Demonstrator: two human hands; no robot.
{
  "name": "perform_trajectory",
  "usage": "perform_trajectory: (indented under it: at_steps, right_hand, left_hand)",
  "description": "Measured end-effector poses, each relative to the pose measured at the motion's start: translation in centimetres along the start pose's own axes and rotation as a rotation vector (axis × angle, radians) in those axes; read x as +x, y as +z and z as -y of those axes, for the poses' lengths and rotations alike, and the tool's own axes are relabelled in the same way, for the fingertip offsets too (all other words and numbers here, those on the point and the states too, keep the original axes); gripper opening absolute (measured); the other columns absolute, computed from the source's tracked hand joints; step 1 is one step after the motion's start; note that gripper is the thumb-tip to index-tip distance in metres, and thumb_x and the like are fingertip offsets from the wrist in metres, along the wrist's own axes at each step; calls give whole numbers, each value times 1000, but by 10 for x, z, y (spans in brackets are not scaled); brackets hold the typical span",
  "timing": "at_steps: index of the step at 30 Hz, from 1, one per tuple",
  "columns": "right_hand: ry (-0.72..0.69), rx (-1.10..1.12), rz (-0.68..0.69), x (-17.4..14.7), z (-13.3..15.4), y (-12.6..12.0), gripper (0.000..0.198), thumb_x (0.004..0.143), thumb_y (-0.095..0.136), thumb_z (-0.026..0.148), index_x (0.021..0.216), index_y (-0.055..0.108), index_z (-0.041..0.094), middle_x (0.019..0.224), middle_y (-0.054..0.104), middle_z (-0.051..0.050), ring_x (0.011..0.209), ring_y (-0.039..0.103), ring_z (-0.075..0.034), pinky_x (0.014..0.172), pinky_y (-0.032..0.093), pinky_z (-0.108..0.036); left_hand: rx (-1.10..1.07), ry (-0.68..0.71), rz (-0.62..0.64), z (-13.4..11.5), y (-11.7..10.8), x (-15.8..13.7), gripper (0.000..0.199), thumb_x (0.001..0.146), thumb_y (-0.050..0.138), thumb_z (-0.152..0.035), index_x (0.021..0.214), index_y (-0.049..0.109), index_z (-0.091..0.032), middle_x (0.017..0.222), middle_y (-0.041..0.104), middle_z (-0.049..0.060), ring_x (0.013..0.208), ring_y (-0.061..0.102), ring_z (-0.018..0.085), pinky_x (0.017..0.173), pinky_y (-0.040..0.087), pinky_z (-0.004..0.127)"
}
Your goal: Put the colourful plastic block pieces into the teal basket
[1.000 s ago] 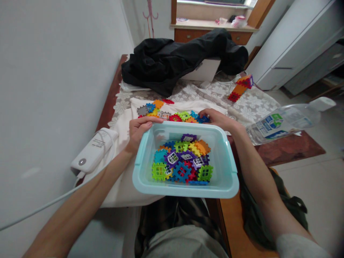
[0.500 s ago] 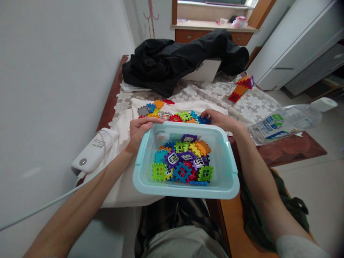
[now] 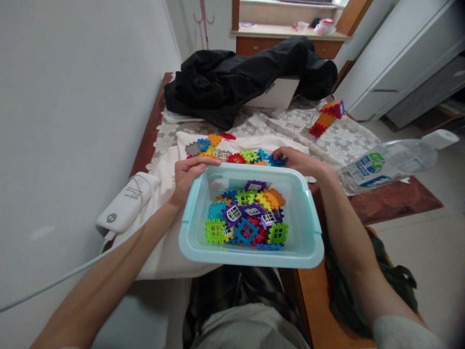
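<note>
from my end, the left hand [image 3: 186,178] lies at the far left corner of the tub [image 3: 250,261], fingers fairly straight along the rim; i can't tell if it grips. the right hand [image 3: 297,162] is half curled over a blue block [image 3: 279,161] just beyond the tub — its fingertips are partly hidden, so i can't tell whether it has hold. more loose blocks [image 3: 249,156] lie there on the white cloth [image 3: 164,167], and a pile [image 3: 245,231] sits in the tub. i judge this as picking among the loose blocks; the next move calls for a sure pinch with the tub kept steady.
</note>
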State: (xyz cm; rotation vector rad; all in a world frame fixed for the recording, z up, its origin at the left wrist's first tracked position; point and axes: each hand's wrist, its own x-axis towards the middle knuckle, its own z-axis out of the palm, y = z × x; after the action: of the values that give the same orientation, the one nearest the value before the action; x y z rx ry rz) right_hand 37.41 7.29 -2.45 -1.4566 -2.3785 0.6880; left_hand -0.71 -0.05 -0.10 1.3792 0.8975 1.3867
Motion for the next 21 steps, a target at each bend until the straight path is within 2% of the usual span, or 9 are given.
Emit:
perform_trajectory:
  at_steps: [4,9,13,15,19,21]
  right_hand:
    - [5,5,-50,1,0,1,37,81,74,30,118,71,25,122,78,-10,102,73,-30,96,62,-47]
    - [11,34,63,-9,1,-10,43,81,75,30,123,70,25,129,76,-12,111,73,-32,102,62,-48]
    - [15,35,75,-12,3,-10,47,80,74,29,127,69,22,135,73,-15,120,71,-34,107,59,-49]
    - [29,19,48,-10,6,-7,45,82,74,32,126,69,21,131,74,-16,114,72,-33,103,60,-49]
    - [50,16,4,-6,6,-5,44,81,78,39,121,70,23,120,78,-13,98,73,-32,93,62,-48]
    - [54,52,-17,-6,2,-8,43,81,79,43,119,71,24,116,79,-12,94,73,-31,90,62,-48]
  left_hand:
    - [20,21,4,1,-1,2,24,83,76,-37,88,92,-20,94,87,12,84,81,25,73,62,31]
    - [-6,6,-4,1,0,2,22,84,75,-33,88,92,-20,90,87,11,76,79,22,68,60,28]
    - [-19,-11,3,0,1,1,22,84,75,-35,88,91,-21,98,88,11,89,82,26,74,64,32]
    - [-1,-8,-3,0,1,1,22,84,75,-35,87,91,-21,96,88,11,88,81,25,74,63,31]
    - [11,-20,-27,1,1,0,21,84,75,-33,88,91,-21,87,86,9,70,75,20,63,57,27]
    - [10,-23,-33,0,1,-1,22,85,74,-34,88,91,-19,86,86,10,67,74,20,62,57,28]
